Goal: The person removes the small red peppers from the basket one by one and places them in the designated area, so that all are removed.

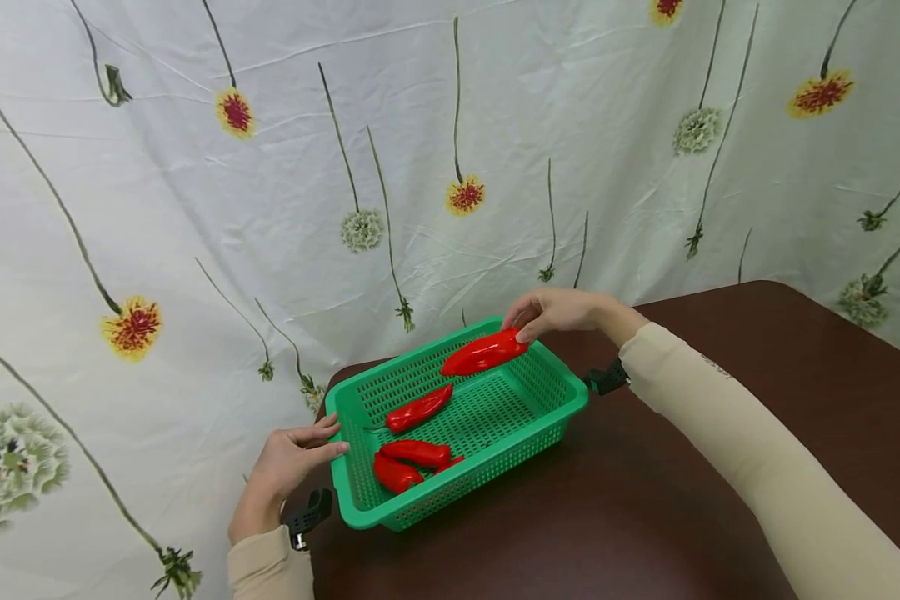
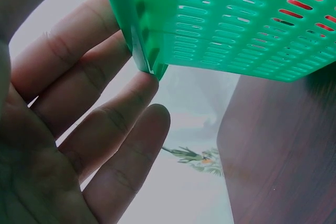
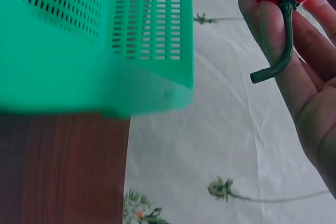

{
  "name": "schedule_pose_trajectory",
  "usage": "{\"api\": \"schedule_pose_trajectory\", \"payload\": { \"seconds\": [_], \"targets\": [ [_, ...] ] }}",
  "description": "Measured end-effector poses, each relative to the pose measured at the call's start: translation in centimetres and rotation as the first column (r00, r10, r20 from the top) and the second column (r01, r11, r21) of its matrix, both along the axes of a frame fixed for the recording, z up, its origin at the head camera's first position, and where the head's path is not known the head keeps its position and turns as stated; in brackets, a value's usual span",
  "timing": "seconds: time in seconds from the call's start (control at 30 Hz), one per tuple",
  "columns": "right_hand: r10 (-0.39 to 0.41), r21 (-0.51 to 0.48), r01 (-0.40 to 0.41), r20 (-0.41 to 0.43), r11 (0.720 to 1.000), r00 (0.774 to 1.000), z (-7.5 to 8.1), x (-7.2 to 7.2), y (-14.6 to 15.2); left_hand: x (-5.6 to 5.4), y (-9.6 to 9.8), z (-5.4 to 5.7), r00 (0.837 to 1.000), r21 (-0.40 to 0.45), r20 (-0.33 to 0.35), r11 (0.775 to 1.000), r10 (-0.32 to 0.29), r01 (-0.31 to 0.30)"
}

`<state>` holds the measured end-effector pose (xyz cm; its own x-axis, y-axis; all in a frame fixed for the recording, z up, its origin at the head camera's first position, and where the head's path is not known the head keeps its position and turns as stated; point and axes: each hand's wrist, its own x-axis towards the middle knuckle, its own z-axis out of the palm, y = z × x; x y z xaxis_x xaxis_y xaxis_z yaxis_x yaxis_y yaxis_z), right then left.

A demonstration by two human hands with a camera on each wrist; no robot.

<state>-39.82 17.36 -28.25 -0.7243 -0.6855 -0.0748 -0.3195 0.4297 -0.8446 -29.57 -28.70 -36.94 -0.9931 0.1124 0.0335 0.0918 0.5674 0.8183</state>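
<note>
Above the green basket point(image 1: 487, 468), near its 1 o'clock side, your right hand point(image 1: 558, 311) pinches a red pepper point(image 1: 483, 353) between thumb and fingers; tip points to 8 o'clock. Right wrist view: dark green stem point(image 3: 289, 35), curved, at the gripped end. At 9 o'clock your left hand point(image 1: 288, 458) is loosely spread, fingers nearly straight, touching the rim point(image 1: 343, 487). Within: single pepper point(image 1: 420, 409) at 10 o'clock; pepper cluster point(image 1: 418, 452) at 8 o'clock, partly hidden by the near wall. Basket stands on the brown table point(image 1: 645, 500); flowered cloth point(image 1: 585, 125) toward 12 o'clock
</note>
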Motion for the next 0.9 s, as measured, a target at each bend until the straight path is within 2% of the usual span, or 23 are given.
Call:
{"api": "schedule_pose_trajectory", "payload": {
  "seconds": [0.17,0.3,0.6,0.77,0.9],
  "targets": [
    [-0.028,-0.008,0.028,-0.035,1.0,0.999,-0.2,0.0,1.6,0.1,-0.1,-0.1,1.0,0.007,0.007,1.0,0.007,-0.007],
    [-0.052,-0.03,0.051,-0.032,0.998,0.998,-0.6,0.0,3.1,0.1,0.0,-0.1,1.0,0.004,0.018,1.0,0.009,-0.01],
    [-0.154,-0.066,0.155,0.013,0.986,0.988,-2.2,-0.5,6.7,0.0,0.1,-0.2,1.0,0.014,0.019,1.0,0.006,-0.007],
    [-0.17,-0.13,0.176,0.049,0.976,0.984,-3.0,-0.5,8.7,0.1,0.2,-0.5,1.0,0.023,0.023,1.0,0.002,-0.002],
    [-0.193,-0.147,0.199,0.054,0.969,0.98,-3.6,-0.6,10.0,0.1,0.0,-0.1,1.0,0.021,0.013,1.0,0.013,-0.013]
  ]
}}
